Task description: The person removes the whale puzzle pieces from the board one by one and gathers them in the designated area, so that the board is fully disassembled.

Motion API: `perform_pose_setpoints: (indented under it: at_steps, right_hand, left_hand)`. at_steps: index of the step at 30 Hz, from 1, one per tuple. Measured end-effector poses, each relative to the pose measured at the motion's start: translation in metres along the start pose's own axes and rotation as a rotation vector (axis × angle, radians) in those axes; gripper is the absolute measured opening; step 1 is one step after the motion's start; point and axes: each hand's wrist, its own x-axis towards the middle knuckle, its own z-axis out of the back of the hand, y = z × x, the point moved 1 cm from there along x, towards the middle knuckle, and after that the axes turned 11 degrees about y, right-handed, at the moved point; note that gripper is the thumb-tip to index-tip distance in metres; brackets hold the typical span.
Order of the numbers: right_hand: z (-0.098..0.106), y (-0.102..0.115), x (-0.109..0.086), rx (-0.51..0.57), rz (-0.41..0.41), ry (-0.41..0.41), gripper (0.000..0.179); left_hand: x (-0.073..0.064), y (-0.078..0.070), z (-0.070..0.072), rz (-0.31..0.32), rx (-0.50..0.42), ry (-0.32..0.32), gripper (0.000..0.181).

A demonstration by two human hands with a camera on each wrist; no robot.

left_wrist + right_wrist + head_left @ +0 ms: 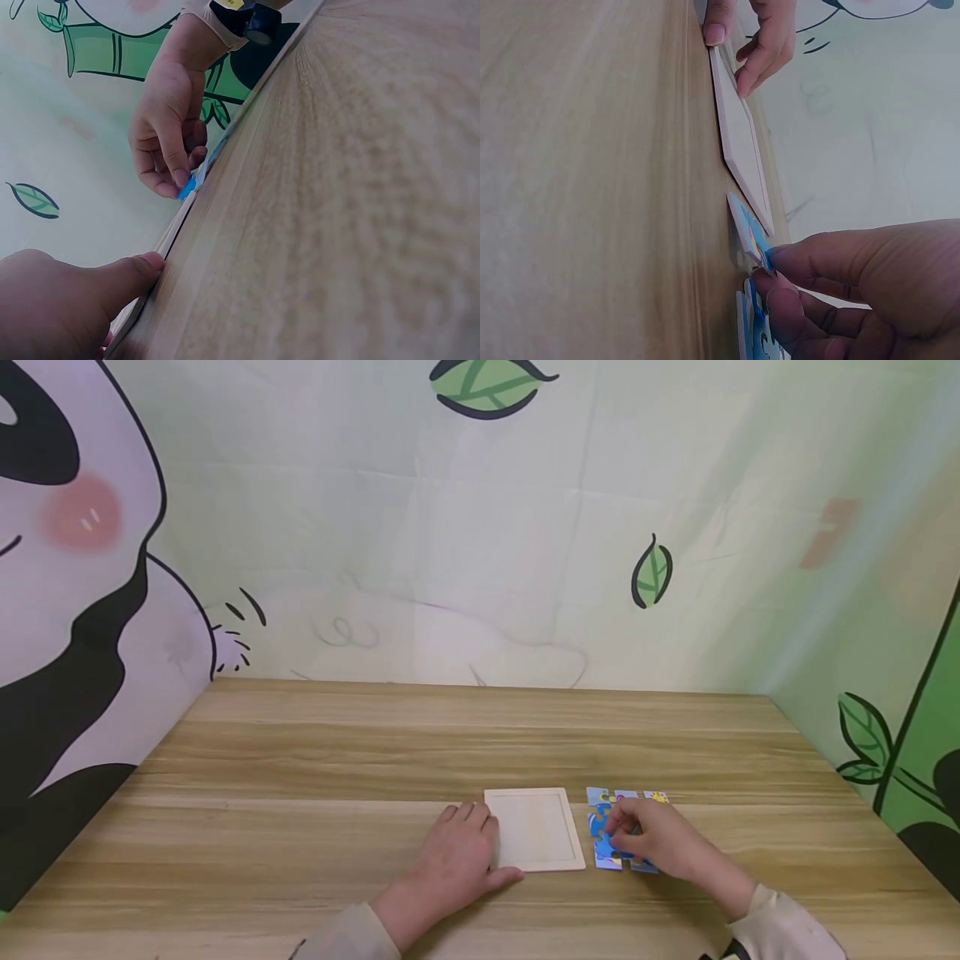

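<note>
A square wooden puzzle frame, with nothing inside its raised border, lies flat on the table. My left hand rests along its left side, fingers relaxed and extended, with the thumb touching the near edge. Right of the frame, several blue picture puzzle pieces lie close together in a block. Over that block, my right hand pinches a blue puzzle piece between thumb and fingertips. In the right wrist view, the pinched piece overlaps the pieces beneath, and the fingers partly hide it.
The wood-grain table runs back to a pale printed backdrop with leaves. A panda drawing covers the left side, and green printed panels stand at the right. A dark device sits on the right wrist.
</note>
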Motion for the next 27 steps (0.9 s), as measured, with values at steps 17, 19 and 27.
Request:
perform_pose_setpoints:
  at_steps: [17,19,27]
  right_hand:
    - [-0.0055,0.0023,-0.0004,-0.086,-0.043,-0.048,0.006]
    - [-0.0061,0.0024,-0.0005,-0.100,-0.042,-0.052,0.007]
    - [-0.0065,0.0031,-0.0005,-0.080,-0.050,-0.041,0.009]
  left_hand:
    - [0.0010,0.0008,-0.0026,-0.009,0.020,-0.024,0.068]
    - [0.0007,0.0008,-0.0027,-0.009,0.019,-0.025,0.068]
    - [0.0004,0.0005,-0.0024,-0.009,0.012,-0.029,0.068]
